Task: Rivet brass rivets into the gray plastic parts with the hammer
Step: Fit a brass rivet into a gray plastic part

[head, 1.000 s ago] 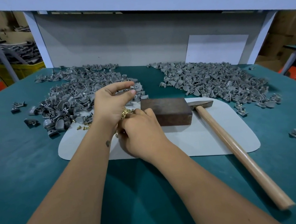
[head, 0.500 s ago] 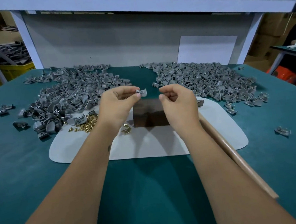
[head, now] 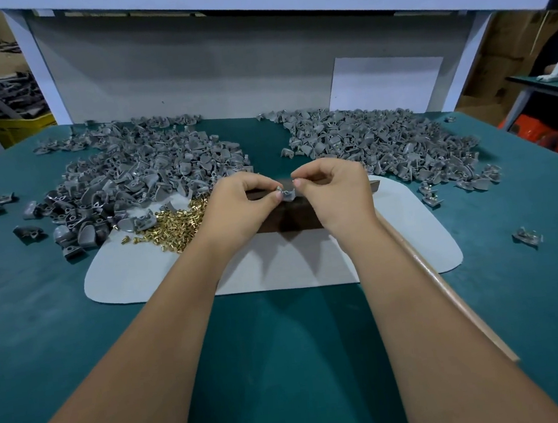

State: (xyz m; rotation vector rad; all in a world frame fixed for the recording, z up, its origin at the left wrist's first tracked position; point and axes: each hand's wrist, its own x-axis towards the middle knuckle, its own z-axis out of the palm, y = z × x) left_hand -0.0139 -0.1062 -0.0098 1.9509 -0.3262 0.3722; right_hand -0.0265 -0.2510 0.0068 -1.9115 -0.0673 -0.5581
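Two heaps of gray plastic parts [head: 136, 178] spread across the teal bench [head: 39, 305], with brass rivets [head: 175, 224] piled on a pale mat [head: 277, 270]. Above a dark block [head: 288, 219], the left hand [head: 240, 203] and right hand [head: 336, 193] pinched one small curved gray part [head: 288, 194] between closed fingers; the hammer [head: 452, 296] lay beside the right arm.

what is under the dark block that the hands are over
The dark block rests on the pale mat, which lies on the green table. Both hands cover the block's top, and the mat directly beneath it cannot be seen.
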